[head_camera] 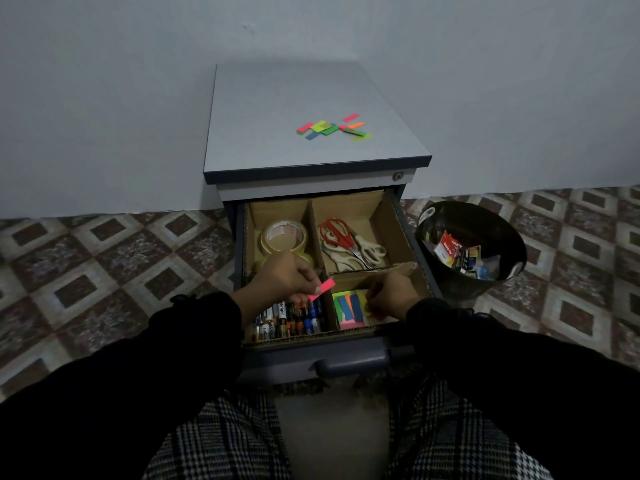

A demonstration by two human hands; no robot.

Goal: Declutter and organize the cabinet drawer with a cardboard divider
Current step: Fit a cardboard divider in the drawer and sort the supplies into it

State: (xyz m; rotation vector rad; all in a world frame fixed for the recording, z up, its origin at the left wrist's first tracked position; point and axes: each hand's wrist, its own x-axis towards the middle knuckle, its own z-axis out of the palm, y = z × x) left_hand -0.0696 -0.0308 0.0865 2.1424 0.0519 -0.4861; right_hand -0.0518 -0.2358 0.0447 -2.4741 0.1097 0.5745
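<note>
The open drawer (408, 233) holds a cardboard divider (316, 233) with four compartments. Tape rolls (283, 236) sit back left, scissors (349, 242) back right, batteries (289, 320) front left, coloured sticky flags (349, 308) front right. My left hand (285, 275) hovers over the battery compartment, pinching a pink sticky flag (323, 288). My right hand (391, 294) rests in the front right compartment, fingers closed on a yellow-green flag (366, 306) at the pile's edge.
Several loose coloured flags (332, 128) lie on the cabinet top (277, 109). A dark waste bin (471, 247) with discarded packaging stands right of the drawer on the tiled floor. My knees are just in front of the drawer handle (349, 363).
</note>
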